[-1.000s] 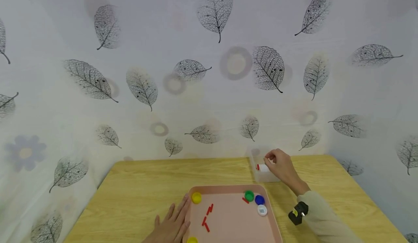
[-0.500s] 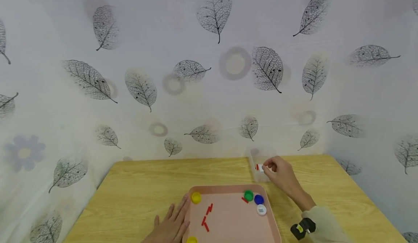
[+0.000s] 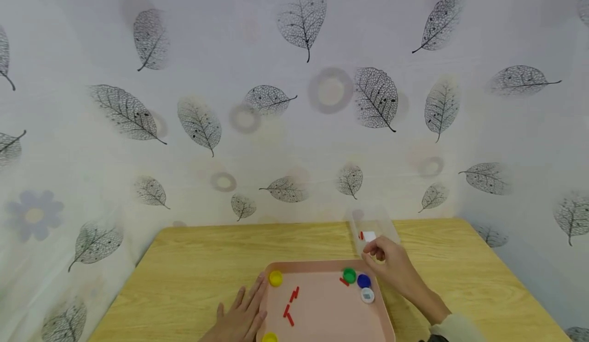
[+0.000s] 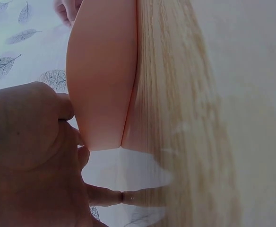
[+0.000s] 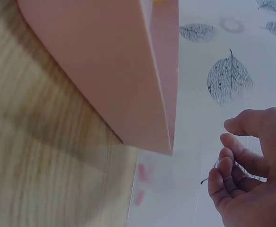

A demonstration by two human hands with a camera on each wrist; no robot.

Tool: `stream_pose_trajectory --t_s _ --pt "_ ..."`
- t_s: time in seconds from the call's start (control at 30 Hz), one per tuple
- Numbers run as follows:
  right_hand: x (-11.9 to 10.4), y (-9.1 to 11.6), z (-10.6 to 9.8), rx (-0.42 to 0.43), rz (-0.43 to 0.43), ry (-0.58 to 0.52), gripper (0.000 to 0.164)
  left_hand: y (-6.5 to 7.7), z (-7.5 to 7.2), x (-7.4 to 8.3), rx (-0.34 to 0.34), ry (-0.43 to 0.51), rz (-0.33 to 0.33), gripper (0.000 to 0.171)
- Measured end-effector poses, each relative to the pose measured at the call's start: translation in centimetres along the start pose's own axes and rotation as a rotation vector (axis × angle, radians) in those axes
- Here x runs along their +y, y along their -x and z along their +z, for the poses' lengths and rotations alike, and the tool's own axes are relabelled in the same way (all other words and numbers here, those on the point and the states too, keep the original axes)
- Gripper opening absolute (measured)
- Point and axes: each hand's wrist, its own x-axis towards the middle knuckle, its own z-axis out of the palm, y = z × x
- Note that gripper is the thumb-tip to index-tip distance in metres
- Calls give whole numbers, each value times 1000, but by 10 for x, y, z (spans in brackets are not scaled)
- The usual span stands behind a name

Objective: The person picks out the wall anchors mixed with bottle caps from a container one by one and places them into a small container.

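Observation:
My left hand (image 3: pixel 240 314) lies with fingers extended along the left side of a pink tray (image 3: pixel 317 266), its fingertips touching the wall. In the left wrist view the left hand (image 4: pixel 29 156) reaches to the tray's outer wall (image 4: pixel 105 71). My right hand (image 3: pixel 391 264) hovers over the tray's far right corner, beside a clear plastic box (image 3: pixel 385 228). Up close, the right hand (image 5: pixel 254 165) has loosely curled fingers, with a gap between thumb and forefinger and nothing visible in it. Several short red sticks (image 3: pixel 290 319) lie in the tray's left half.
A yellow cap (image 3: pixel 275 278) sits in the tray's far left corner, another yellow cap (image 3: pixel 270 337) nearer. Green (image 3: pixel 349 275), blue (image 3: pixel 364 280) and white caps (image 3: pixel 367 295) group at the right, with a red stick (image 3: pixel 344 281) beside them. The box holds a white piece (image 3: pixel 369 236) and red bits.
My right hand has drawn back from over the clear box, down and slightly left to the tray's far right corner. The left hand and the tray's contents have stayed put.

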Motion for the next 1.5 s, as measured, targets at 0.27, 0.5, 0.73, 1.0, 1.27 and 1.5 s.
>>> stream_pose_trajectory --t_s 0.27,0.5,0.73,1.0,1.27,1.5 --pt "-10 10 14 -114 -22 -84 11 -1 -1 -1 4 -14 11 63" --pt "-14 14 24 -197 -62 -33 14 -1 0 -2 10 -8 17 63" --pt "-15 17 33 -299 -164 43 17 3 -1 -1 -13 1 -5 64" --pt "-17 20 38 -289 -284 265 14 3 -2 0 -19 -4 -4 64" --pt "-22 19 42 -248 -309 336 17 0 -4 -2 -7 25 13 63" --pt "-21 19 52 -216 -320 390 17 -1 -3 -3 4 -9 30 62"
